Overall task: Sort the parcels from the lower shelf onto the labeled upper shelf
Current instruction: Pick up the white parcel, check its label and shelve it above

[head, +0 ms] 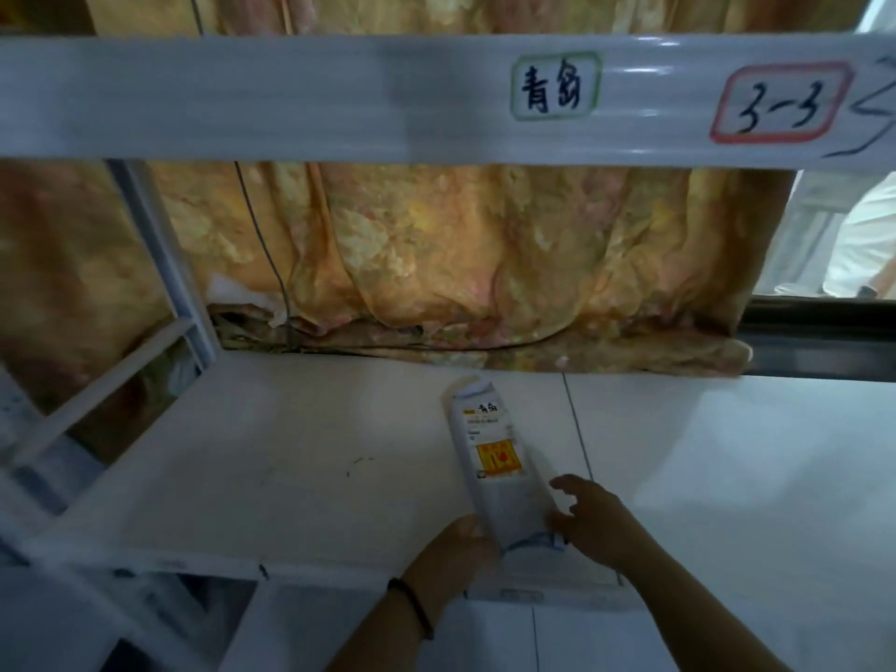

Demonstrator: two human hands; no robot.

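A long white parcel [494, 458] with a shipping label and a yellow-red sticker lies on the white shelf board [291, 453], its near end at the front edge. My left hand [453, 550] grips that near end from the left, thumb against its side. My right hand [594, 521] touches the parcel's right side with fingers spread. On the white beam above, a green-framed label [556, 85] carries the same two characters as the parcel's label. A red-framed label [779, 103] reads 3-3.
A yellow-orange patterned curtain [460, 254] hangs behind the shelf. A white upright post [160, 254] with a diagonal brace stands at the left. A thin seam [577, 429] divides the shelf board. A window opening shows at the far right.
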